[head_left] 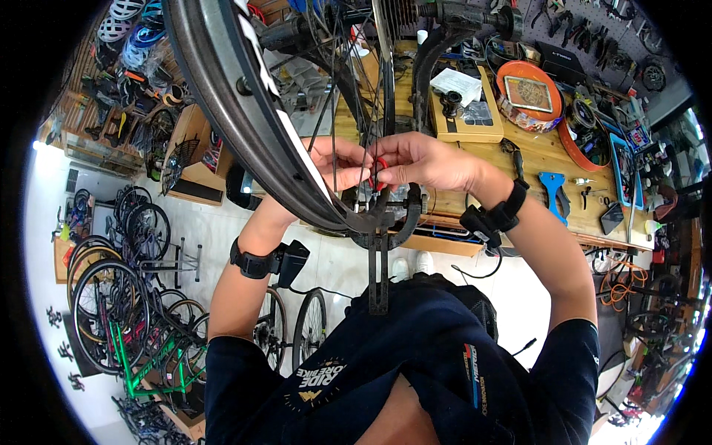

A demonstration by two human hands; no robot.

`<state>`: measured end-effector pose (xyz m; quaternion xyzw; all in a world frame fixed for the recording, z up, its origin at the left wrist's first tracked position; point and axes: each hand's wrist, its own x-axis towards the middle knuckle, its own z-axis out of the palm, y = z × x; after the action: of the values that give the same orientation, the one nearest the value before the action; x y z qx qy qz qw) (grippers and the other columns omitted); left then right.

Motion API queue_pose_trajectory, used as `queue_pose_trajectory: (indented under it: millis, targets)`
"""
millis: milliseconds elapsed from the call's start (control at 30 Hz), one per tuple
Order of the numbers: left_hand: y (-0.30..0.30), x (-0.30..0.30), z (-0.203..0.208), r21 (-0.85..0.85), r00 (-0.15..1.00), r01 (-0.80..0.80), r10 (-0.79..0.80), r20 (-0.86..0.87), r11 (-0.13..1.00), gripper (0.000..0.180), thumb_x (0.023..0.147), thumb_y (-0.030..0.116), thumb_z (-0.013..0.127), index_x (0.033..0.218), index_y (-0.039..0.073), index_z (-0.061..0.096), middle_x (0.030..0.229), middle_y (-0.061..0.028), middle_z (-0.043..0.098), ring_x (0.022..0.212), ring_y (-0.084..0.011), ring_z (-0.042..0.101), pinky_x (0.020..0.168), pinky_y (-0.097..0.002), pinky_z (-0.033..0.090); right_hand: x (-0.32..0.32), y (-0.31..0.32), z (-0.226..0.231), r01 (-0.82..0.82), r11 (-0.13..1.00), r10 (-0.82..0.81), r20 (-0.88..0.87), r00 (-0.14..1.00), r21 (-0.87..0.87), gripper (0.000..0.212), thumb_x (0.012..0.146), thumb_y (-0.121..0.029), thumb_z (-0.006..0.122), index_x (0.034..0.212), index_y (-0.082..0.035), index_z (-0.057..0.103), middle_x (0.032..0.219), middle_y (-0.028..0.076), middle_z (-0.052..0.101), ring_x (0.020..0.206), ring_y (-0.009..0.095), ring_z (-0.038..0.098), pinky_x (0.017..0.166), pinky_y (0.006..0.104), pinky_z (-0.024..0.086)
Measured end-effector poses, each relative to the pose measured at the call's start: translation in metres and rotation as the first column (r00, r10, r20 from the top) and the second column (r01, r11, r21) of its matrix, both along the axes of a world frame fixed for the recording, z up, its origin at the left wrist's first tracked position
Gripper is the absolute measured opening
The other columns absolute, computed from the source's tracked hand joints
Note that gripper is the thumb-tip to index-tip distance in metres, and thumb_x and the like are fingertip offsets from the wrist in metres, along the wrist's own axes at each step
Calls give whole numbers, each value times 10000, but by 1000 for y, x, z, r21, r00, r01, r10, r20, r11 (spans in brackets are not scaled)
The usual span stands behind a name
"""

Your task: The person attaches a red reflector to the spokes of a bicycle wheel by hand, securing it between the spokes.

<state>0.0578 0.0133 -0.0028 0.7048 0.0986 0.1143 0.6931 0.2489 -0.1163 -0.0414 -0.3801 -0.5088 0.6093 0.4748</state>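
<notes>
The scene is viewed from one head-worn fisheye camera, aimed steeply downward and forward. The bicycle wheel [245, 111] is seen very close, filling the upper left. The desk [549, 159] is seen farther off at the upper right, and the floor [215, 222] far below at the left. Straight edges are bent toward the rim.

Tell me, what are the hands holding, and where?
The right hand pinches a small red tool at the wheel's spokes. The left hand steadies a spoke beside it.
</notes>
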Motion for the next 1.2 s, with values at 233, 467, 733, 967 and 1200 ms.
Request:
queue_pose_trajectory:
  millis: [233, 467, 733, 967, 1200]
  targets:
    - [-5, 1, 6, -17, 1000, -9, 9, 5, 1000, 198, 826, 17, 716, 1002, -45, 649, 930, -84, 675, 846, -139, 662, 794, -271, 540, 7, 0, -14, -126, 989, 102, -252, 962, -80, 344, 939, -141, 612, 1244, 2, 541, 1086, 37, 643, 871, 80, 594, 774, 229, 495]
    - [1, -5, 12, 55, 998, 30, -32, 47, 998, 248, 852, 84, 715, 1058, -27, 633, 963, -64, 672, 855, -112, 648, 733, -255, 549, -3, 8, -12, -315, 947, 238, -527, 816, -59, 388, 932, -134, 621, 1276, 11, 517, 1142, 63, 635, 876, 80, 620, 770, 222, 516]
    - [2, -9, 14, 12, 996, 15, -16, 89, 1000, 235, 869, 56, 679, 1074, -39, 614, 986, -82, 662, 843, -127, 651, 718, -254, 552, -11, 4, -8, -299, 954, 237, -605, 760, -1, 447, 925, -162, 635, 1317, 3, 496, 1155, 96, 632, 873, 90, 608, 793, 235, 510]
    - [-2, -10, 34, -20, 993, -4, 6, 115, 1000, 244, 851, 43, 696, 1063, -51, 621, 930, -93, 667, 751, -143, 662, 672, -262, 562, -22, 5, 3, -215, 972, 233, -544, 806, 99, 449, 883, -238, 696, 1233, 3, 554, 1094, 112, 649, 792, 91, 582, 707, 224, 478]
    - [-2, -10, 38, 22, 993, -5, 2, 117, 1000, 233, 843, 38, 703, 1050, -46, 634, 931, -83, 669, 792, -139, 662, 708, -264, 556, -36, -6, 18, 122, 992, -124, -271, 955, -23, 290, 876, -248, 713, 969, 17, 639, 836, 76, 678, 609, 73, 555, 547, 212, 459]
